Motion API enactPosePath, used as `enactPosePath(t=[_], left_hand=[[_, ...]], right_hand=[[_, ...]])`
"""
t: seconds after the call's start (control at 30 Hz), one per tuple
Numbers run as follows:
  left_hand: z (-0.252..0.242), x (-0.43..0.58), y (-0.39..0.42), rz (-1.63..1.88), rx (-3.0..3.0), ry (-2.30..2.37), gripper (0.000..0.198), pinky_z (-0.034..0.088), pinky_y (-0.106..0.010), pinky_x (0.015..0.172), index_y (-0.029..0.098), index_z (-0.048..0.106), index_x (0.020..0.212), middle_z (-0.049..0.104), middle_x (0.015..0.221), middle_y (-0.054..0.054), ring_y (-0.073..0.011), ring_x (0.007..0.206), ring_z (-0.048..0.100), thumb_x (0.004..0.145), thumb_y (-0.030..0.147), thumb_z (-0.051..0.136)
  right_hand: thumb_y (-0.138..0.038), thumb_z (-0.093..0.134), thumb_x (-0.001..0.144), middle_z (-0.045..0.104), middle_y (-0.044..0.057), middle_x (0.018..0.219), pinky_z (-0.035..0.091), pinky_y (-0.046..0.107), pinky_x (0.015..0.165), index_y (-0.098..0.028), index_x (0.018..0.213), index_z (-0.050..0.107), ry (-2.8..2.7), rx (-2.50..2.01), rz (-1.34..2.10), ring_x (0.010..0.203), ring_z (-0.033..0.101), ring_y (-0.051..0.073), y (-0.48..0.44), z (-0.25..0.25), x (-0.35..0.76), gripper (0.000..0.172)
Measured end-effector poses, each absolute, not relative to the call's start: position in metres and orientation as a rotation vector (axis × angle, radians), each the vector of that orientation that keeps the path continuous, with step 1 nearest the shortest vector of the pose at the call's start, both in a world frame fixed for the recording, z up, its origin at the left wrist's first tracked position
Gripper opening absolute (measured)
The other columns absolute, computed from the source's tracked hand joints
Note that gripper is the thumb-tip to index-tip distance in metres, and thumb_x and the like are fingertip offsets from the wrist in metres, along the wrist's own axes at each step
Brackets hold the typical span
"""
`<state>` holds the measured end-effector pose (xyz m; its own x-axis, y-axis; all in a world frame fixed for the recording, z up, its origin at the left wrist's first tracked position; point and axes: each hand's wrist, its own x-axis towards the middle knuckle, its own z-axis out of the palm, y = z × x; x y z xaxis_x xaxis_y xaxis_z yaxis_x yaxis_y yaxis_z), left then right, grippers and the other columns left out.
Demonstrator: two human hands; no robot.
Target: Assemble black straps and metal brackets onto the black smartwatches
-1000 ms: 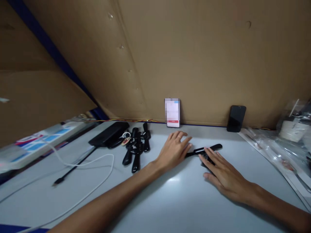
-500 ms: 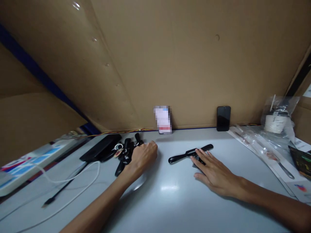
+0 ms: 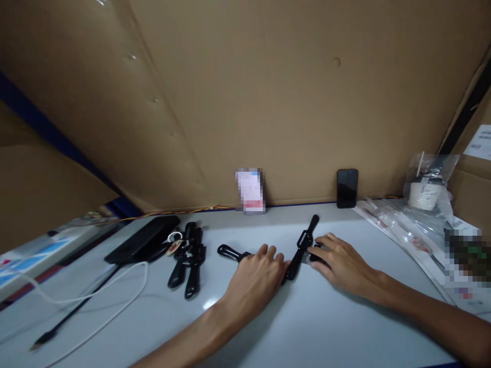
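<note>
My left hand (image 3: 255, 278) is closed over a black spokeshave (image 3: 229, 252), whose one handle sticks out to the left. The palm and fingers hide its middle. Just right of those fingers, a second black spokeshave (image 3: 306, 239) lies slanted on the grey table. My right hand (image 3: 341, 260) rests beside it, fingers bent around a small black piece (image 3: 320, 254) with a greyish part; its kind is mostly hidden. Farther left lie more black spokeshaves (image 3: 192, 268) close together, near a ring and a round tag (image 3: 175, 247).
A black case (image 3: 143, 240), white cable (image 3: 143, 286) and power strip (image 3: 42, 255) occupy the left. Two phones, one lit (image 3: 251, 191) and one dark (image 3: 347, 188), lean on the cardboard wall. Packaged tools (image 3: 399, 240) and a bagged cup (image 3: 425, 194) stand right.
My left hand has moved right from the pile, bringing a spokeshave along. The spokeshave by my right hand has turned steeper, and that hand's fingers have gone from flat to bent.
</note>
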<state>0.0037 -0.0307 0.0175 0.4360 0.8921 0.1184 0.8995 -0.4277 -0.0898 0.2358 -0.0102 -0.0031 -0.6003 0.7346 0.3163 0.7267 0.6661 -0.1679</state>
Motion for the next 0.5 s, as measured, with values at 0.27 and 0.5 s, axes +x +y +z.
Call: enactPosePath(t=[0.27, 0.5], left_hand=[[-0.003, 0.014, -0.036, -0.475, -3.060, -1.181, 0.034, 0.042, -0.030, 0.064, 0.019, 0.057, 0.070, 0.059, 0.076, -0.004, -0.0177, 0.072, 0.057, 0.101, 0.021, 0.044], [0.009, 0.014, -0.051, -0.520, -3.466, -0.646, 0.045, 0.042, -0.034, 0.067, 0.021, 0.025, 0.057, 0.052, 0.065, -0.003, -0.0174, 0.067, 0.051, 0.093, 0.024, 0.053]], right_hand=[[-0.025, 0.063, 0.098, 0.069, 0.010, 0.098, 0.052, 0.036, 0.073, -0.016, 0.100, 0.072, -2.516, -1.388, -0.179, 0.088, 0.066, 0.024, -0.002, 0.004, 0.239, 0.013], [-0.005, 0.049, 0.097, 0.069, 0.014, 0.102, 0.051, 0.039, 0.082, -0.014, 0.101, 0.072, -2.479, -1.560, -0.331, 0.098, 0.065, 0.028, 0.005, 0.010, 0.244, 0.025]])
